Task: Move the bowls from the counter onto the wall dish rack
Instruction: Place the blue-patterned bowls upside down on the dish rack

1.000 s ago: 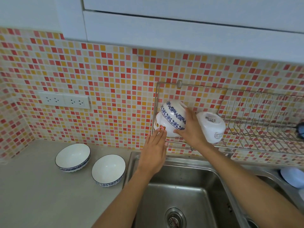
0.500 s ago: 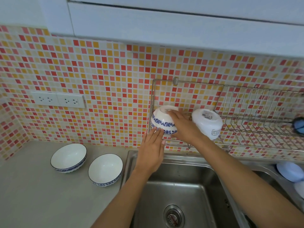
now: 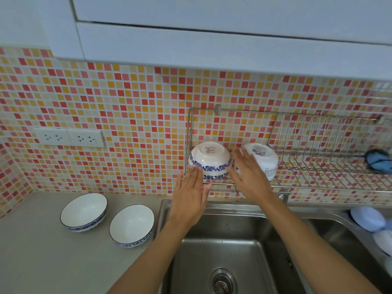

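Note:
A white bowl with a blue floral band (image 3: 210, 160) rests upside down at the left end of the wire wall dish rack (image 3: 314, 162). A plain white bowl (image 3: 265, 160) lies tilted just right of it on the rack. My left hand (image 3: 189, 198) is flat and open just below the blue-banded bowl, fingertips near its rim. My right hand (image 3: 250, 177) is open between the two racked bowls, holding nothing. Two blue-rimmed white bowls stand upright on the grey counter: one at the left (image 3: 84, 212), one nearer the sink (image 3: 132, 225).
A steel sink (image 3: 222, 251) lies below my arms, its drain in front. A blue scrubber (image 3: 378, 161) hangs at the rack's right end. Pale blue and white items (image 3: 368, 218) sit at the sink's right edge. A double wall socket (image 3: 70, 137) and cabinets overhead (image 3: 212, 28).
My right hand has let go of the blue-banded bowl, which now sits upside down on the rack, and drawn back to the right. My left hand stays beneath it.

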Available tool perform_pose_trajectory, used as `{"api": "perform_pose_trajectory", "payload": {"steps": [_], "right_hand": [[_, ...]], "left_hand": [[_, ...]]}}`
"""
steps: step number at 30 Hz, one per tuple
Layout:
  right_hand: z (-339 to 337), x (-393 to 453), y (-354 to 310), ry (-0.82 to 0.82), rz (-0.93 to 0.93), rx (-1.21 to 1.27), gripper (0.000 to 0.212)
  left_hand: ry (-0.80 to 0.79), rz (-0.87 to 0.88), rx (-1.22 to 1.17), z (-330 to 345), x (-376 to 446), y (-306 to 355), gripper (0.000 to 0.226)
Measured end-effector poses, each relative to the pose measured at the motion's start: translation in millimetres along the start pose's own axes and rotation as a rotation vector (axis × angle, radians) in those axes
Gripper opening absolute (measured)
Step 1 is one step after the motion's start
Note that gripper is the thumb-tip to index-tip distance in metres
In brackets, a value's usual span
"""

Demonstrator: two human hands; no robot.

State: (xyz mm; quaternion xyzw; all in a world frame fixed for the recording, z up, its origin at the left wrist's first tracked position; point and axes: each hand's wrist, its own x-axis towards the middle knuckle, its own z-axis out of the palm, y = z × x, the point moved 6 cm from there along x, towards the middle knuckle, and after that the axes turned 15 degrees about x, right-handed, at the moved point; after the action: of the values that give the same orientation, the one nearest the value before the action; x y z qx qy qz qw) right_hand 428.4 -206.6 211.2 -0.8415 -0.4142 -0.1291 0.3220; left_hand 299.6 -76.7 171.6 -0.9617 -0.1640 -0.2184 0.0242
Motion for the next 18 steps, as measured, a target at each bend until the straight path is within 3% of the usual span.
{"api": "perform_pose_trajectory", "payload": {"steps": [6,18], "right_hand": [[-19,-19,49,0.039,0.232,-0.273,0.084],[-16,-20,62,-0.017,0.358,-0.237,0.094]], "left_hand": [[-0.023,0.096,0.167,0,27,10,0.071],[-0.027,0.106,0.185,11,51,20,0.068]]}}
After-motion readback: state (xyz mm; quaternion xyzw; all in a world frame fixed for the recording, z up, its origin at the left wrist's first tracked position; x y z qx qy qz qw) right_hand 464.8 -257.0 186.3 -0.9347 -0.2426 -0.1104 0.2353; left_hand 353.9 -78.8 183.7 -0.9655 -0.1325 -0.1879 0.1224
